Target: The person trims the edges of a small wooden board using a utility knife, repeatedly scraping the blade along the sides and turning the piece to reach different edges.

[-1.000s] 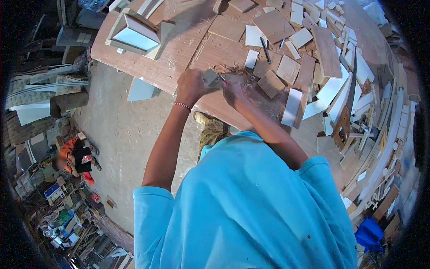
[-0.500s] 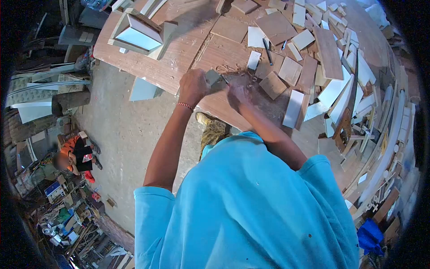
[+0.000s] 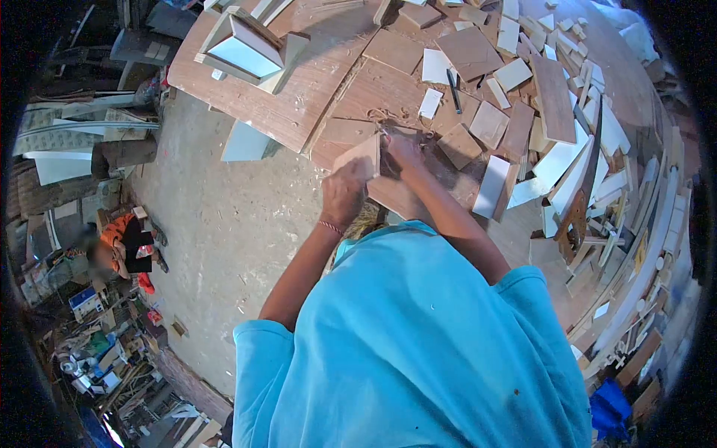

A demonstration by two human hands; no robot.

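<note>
My left hand (image 3: 345,196) is closed on the near edge of a small wooden board (image 3: 360,155), holding it tilted up above the front of the workbench (image 3: 284,112). Close to the board's right edge is my right hand (image 3: 404,152), fingers pinched around a thin, small tool (image 3: 385,134). Blur hides what kind of tool it is. Curled wood shavings (image 3: 388,114) lie on the bench just beyond the hands. A black pen-like stick (image 3: 454,91) rests among the offcuts to the right.
Wood offcuts (image 3: 489,125) and white-faced strips (image 3: 491,183) cover the bench's right side. A handsaw (image 3: 573,218) leans among them. At the far left of the bench stands a wooden frame piece (image 3: 246,51). Another person (image 3: 123,243) sits low on the left.
My left hand has moved right and toward me, turning the board so its broad face shows. My right hand has shifted slightly to the right. The view has shifted a little.
</note>
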